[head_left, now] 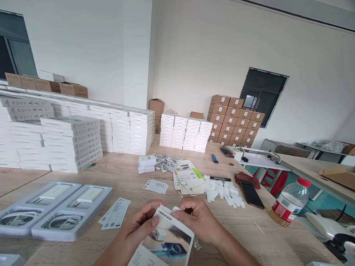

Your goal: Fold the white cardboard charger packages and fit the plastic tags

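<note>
My left hand [144,223] grips a white printed card [169,242] by its left edge, thumb on the front. The card is tilted towards me and shows a charger and a phone-like device; its lower part runs out of view. My right hand [198,218] is closed at the card's upper right edge, thumb and fingers pinching there. A small white bit shows by the right thumb, but its kind is unclear. Beyond the hands lie a pile of similar printed cards [184,173] and many small white paper pieces [222,192].
Trays [70,231] with white chargers and coiled cables stand left, beside printed leaflets [118,214]. White boxes [72,147] are stacked behind. Loose cables [166,162], a black pen [220,178], a phone [251,194] and a red-capped bottle [290,203] lie or stand farther right.
</note>
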Demonstrator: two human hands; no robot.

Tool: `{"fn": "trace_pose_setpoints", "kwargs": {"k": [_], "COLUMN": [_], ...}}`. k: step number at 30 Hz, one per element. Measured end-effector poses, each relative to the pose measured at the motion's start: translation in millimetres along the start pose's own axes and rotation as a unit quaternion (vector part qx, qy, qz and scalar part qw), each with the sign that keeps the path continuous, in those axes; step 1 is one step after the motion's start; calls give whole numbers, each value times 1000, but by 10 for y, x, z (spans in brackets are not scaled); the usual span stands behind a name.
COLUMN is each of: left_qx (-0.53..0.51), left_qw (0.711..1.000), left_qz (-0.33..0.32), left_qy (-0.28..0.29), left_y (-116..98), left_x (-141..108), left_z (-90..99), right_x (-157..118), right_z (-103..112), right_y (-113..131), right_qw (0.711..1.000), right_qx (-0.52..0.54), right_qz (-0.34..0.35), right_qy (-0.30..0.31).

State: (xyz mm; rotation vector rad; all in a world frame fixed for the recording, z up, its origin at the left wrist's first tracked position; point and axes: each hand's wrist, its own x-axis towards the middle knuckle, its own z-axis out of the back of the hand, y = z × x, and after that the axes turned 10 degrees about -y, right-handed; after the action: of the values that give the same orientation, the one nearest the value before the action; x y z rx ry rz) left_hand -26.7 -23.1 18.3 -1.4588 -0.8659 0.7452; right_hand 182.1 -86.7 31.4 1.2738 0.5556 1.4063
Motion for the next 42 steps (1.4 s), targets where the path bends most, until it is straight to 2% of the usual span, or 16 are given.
{"fn": "trace_pose_setpoints", "kwargs": {"k": [5,9,11,15,18,20,25,30,33,38,42], "left_qx": [-41,-57,-66,-74,-72,-79,-113,-121,-104,3,35], "left_qw": [998,996,996,995,995,994,989,987,991,998,994], "left_qz": [-10,-30,-34,-36,-43,-42,-30,-31,-32,-66,-104], "left_qy": [-44,-58,-55,-53,-50,-54,-89,-103,-77,24,-4], "left_y": [7,-39,-46,-26,-23,-33,-40,-33,-70,-131,-115], "left_x": [50,44,39,45,48,41,12,27,36,-26,-90], "left_z": [23,16,19,41,49,43,12,24,48,66,28], "right_x": [33,8,-15,-25,-9,-7,-61,-88,-75,-77,-67], "right_z": [35,-10,-41,-66,-54,-35,12,-2,-11,17,53], "right_y": [1,-28,-57,-109,-115,-87,113,268,242,151,175], "right_qw": [992,963,948,909,891,902,966,981,979,982,984], "right_qx": [106,223,261,332,358,346,221,161,170,131,105], "right_qz": [-61,-134,-174,-252,-275,-257,-118,-38,-48,-129,-128], "right_qy": [40,73,54,-25,-51,-32,68,101,98,39,60]}}
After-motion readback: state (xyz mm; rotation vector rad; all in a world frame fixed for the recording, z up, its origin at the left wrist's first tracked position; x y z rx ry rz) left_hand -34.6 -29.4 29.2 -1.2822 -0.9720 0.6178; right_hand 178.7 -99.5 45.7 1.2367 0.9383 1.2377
